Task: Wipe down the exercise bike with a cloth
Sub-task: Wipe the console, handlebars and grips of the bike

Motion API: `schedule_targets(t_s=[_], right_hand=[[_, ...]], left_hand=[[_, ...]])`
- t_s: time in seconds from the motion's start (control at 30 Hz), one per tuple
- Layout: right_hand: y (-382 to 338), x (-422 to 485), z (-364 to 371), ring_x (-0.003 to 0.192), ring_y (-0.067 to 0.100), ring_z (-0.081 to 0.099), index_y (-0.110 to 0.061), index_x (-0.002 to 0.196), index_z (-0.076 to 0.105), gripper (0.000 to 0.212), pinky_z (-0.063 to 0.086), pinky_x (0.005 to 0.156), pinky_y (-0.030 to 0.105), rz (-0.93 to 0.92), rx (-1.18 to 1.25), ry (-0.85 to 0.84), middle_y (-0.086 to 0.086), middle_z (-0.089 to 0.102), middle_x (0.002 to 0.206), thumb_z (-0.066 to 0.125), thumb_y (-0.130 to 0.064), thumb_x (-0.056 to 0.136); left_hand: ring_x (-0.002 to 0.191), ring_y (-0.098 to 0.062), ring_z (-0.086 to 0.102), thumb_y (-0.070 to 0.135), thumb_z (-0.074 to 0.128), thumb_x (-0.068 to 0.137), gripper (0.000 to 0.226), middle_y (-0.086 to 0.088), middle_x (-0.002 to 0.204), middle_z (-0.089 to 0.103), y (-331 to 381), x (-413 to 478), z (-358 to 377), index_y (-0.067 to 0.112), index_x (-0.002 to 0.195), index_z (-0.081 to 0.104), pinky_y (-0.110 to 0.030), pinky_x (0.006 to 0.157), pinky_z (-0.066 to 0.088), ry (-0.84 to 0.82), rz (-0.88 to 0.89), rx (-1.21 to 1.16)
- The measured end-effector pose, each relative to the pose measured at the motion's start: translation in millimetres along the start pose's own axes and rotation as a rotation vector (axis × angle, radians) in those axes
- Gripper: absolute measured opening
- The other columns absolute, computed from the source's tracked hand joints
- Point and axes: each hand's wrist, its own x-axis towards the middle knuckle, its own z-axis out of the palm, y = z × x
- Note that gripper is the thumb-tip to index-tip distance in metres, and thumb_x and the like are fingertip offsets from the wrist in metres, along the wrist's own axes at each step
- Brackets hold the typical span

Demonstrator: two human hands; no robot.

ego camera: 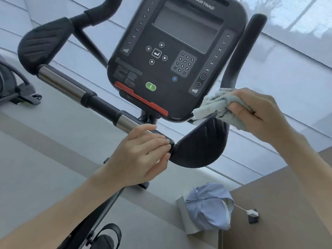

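Cloth (213,105) clutched in right hand (256,112) touches pad (203,146); left hand (142,151) grips handlebar (100,106) by window (291,56).

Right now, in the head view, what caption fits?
Right hand holds a cloth against the elbow pad; left hand grips the handlebar.

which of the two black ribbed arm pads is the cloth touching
The black ribbed arm pad under the black console: the right hand holds the pale blue fluffy cloth against its upper edge. The upper-left pad is untouched.
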Motion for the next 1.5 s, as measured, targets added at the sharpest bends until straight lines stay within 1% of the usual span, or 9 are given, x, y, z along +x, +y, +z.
schedule_targets(t_s=[0.1, 0.2, 0.3, 0.43, 0.73, 0.9, 1.0, 1.13, 1.5], right_hand=[[8, 7, 13, 0.105, 0.018, 0.057, 0.000, 0.099, 0.064, 0.024, 0.037, 0.104, 0.029, -0.010, -0.056, -0.219, -0.002, 0.065, 0.102, 0.045, -0.015, 0.095], [6, 10, 36, 0.083, 0.033, 0.058, 0.002, 0.091, 0.064, 0.035, 0.042, 0.085, 0.046, -0.001, -0.095, -0.319, 0.012, 0.066, 0.084, 0.039, -0.021, 0.097], [3, 11, 43, 0.071, 0.031, 0.053, -0.002, 0.084, 0.063, 0.037, 0.042, 0.070, 0.047, -0.018, -0.122, -0.288, 0.007, 0.061, 0.073, 0.036, -0.024, 0.096], [-3, 9, 44, 0.085, 0.030, 0.061, -0.006, 0.100, 0.068, 0.034, 0.043, 0.077, 0.044, -0.068, -0.103, -0.316, 0.006, 0.068, 0.091, 0.038, -0.023, 0.097], [-35, -3, 72, 0.093, 0.033, 0.061, 0.005, 0.106, 0.066, 0.031, 0.046, 0.083, 0.042, -0.282, 0.030, -0.293, 0.016, 0.066, 0.101, 0.050, -0.019, 0.093], [-24, -3, 51, 0.100, 0.031, 0.061, 0.004, 0.106, 0.064, 0.028, 0.046, 0.088, 0.045, -0.230, 0.093, -0.124, 0.014, 0.066, 0.105, 0.048, -0.016, 0.095], [-4, -2, 31, 0.107, 0.019, 0.058, -0.002, 0.108, 0.064, 0.025, 0.042, 0.094, 0.034, -0.081, 0.036, 0.027, 0.001, 0.064, 0.111, 0.047, -0.016, 0.096], [7, -11, 43, 0.108, 0.029, 0.055, -0.001, 0.106, 0.065, 0.024, 0.036, 0.101, 0.038, 0.104, -0.014, -0.005, 0.008, 0.065, 0.111, 0.049, -0.014, 0.095], [-64, -68, 94, 0.116, 0.031, 0.054, 0.003, 0.113, 0.063, 0.030, 0.040, 0.101, 0.047, -0.111, 0.017, 0.050, 0.013, 0.061, 0.121, 0.042, 0.004, 0.091]], left_hand=[[0.080, -0.018, 0.070, 0.012, 0.061, 0.083, 0.018, -0.004, 0.085, 0.074, -4, 4, 0, 0.006, 0.078, 0.076, -0.041, 0.092, 0.049, -0.005, 0.008, -0.021], [0.081, -0.018, 0.070, 0.012, 0.062, 0.082, 0.016, -0.003, 0.086, 0.074, -5, 4, 0, 0.006, 0.078, 0.076, -0.039, 0.093, 0.048, -0.028, 0.006, -0.041], [0.081, -0.018, 0.070, 0.011, 0.063, 0.082, 0.015, -0.003, 0.086, 0.074, -7, 4, -1, 0.006, 0.078, 0.077, -0.039, 0.092, 0.048, -0.044, -0.005, -0.067], [0.083, -0.018, 0.070, 0.011, 0.063, 0.082, 0.015, -0.002, 0.087, 0.074, -8, 3, 1, 0.006, 0.078, 0.076, -0.039, 0.091, 0.049, -0.048, -0.018, -0.097], [0.107, -0.020, 0.061, 0.015, 0.065, 0.085, 0.020, -0.005, 0.111, 0.068, -13, -21, 5, 0.007, 0.102, 0.071, -0.040, 0.095, 0.044, -0.218, -0.118, -0.146], [0.102, -0.023, 0.066, 0.011, 0.067, 0.081, 0.019, -0.007, 0.107, 0.071, -9, -16, 2, 0.004, 0.096, 0.074, -0.041, 0.092, 0.044, -0.215, -0.119, -0.100], [0.095, -0.021, 0.069, 0.009, 0.065, 0.081, 0.014, -0.007, 0.099, 0.073, -2, -7, 0, 0.004, 0.088, 0.077, -0.041, 0.088, 0.049, -0.136, -0.072, -0.046], [0.093, -0.019, 0.070, 0.010, 0.059, 0.086, 0.019, -0.006, 0.098, 0.073, 10, -4, -2, 0.003, 0.088, 0.077, -0.043, 0.088, 0.050, -0.068, -0.077, 0.027], [0.112, -0.022, 0.062, 0.013, 0.048, 0.094, 0.030, -0.011, 0.117, 0.067, 36, -22, -1, 0.000, 0.110, 0.069, -0.041, 0.103, 0.040, -0.158, -0.141, 0.251]])
